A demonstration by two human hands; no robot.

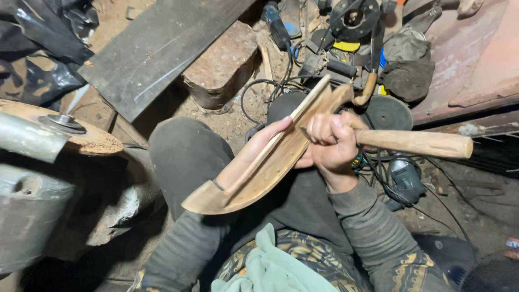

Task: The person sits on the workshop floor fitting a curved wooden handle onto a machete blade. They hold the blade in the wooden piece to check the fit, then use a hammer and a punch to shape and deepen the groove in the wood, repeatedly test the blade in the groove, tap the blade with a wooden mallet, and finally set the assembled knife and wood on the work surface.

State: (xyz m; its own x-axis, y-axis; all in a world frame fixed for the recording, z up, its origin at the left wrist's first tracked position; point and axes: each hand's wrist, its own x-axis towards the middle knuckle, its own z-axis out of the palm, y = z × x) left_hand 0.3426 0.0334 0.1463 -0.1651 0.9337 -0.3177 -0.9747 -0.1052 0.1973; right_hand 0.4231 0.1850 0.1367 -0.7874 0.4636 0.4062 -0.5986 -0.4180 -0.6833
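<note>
A curved, flat wooden piece (254,173) with a hooked lower end rests along my left hand (254,148), whose fingers lie stretched under and along its edge. My right hand (332,143) is closed around a tool with a long round wooden handle (416,143) that sticks out to the right. The working end of the tool meets the upper part of the wooden piece and is hidden behind my fingers. Both hands are above my knees, over dark trousers (189,157).
A bench disc sander with a round plate (81,135) stands at the left. A rusty block (221,65) and a dark metal sheet (157,48) lie ahead. Power tools, cables (400,178), grinding discs (386,111) and rags crowd the dirt floor at upper right.
</note>
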